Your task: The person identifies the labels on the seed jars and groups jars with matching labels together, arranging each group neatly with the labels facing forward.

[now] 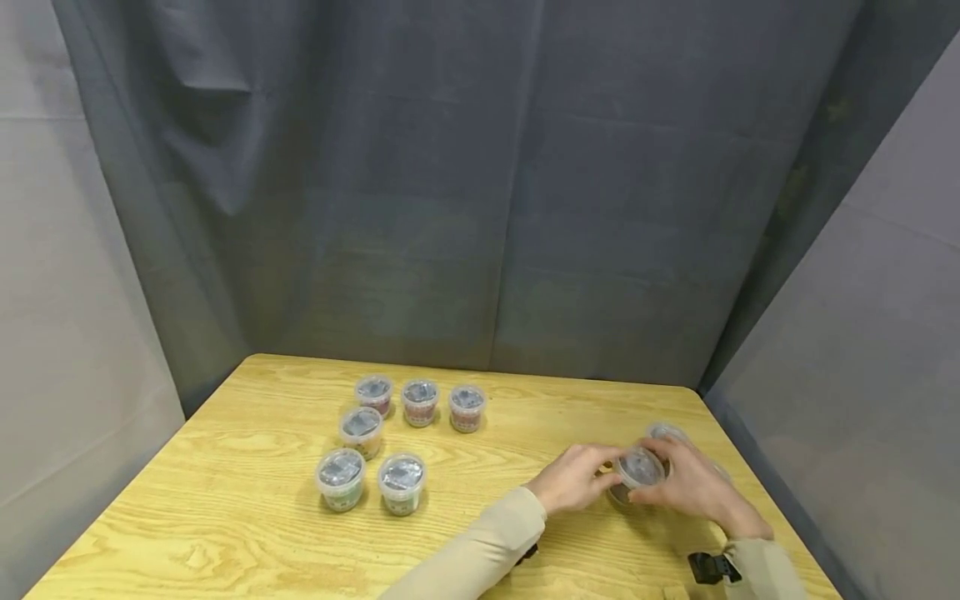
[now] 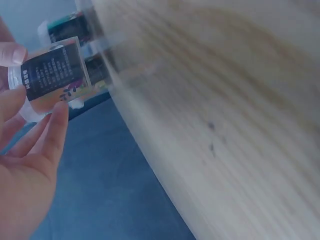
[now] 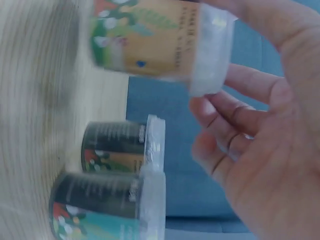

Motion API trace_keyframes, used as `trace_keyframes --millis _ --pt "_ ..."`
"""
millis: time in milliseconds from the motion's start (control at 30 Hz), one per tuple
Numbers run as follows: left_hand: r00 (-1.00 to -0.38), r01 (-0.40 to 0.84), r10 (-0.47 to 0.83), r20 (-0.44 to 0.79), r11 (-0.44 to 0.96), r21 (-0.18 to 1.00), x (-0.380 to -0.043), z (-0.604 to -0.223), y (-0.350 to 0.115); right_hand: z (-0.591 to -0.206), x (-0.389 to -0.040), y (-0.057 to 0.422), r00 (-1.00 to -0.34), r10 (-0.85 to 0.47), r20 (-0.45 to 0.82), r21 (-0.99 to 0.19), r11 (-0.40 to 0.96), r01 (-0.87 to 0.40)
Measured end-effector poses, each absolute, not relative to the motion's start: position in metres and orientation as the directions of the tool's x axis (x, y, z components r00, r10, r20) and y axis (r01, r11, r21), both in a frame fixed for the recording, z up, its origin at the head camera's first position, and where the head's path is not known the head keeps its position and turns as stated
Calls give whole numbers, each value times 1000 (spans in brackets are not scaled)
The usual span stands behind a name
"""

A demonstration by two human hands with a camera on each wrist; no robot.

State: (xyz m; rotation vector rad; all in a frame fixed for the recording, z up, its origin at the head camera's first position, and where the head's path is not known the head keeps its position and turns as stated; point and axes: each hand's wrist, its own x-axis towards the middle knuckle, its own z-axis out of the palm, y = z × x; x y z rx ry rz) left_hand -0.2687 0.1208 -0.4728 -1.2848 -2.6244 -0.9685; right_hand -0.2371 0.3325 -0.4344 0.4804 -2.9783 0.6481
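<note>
Orange label point(image 3: 150, 42) on the held cup point(image 1: 641, 468), wrist views only

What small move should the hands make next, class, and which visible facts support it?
Probably carry the held orange-labelled tub leftward and set it beside the lone orange tub. The left hand and right hand already grip it, and the neighbouring rows look colour-matched: three reddish tubs behind, two green tubs in front.
</note>
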Motion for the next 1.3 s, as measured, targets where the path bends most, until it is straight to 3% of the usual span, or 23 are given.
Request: trace_keyframes --millis 500,867,1300 --pt "-771 550 548 324 317 772 -271 -467 68 -433 -247 287 -951 -236 200 -561 768 -309" --pt "-835 501 394 385 252 828 -273 -469 41 -437 -255 249 -959 -152 239 -662 697 -275" --pt "-851 491 319 417 204 847 -278 -462 22 -432 -264 229 -941 -63 333 -746 593 -304"
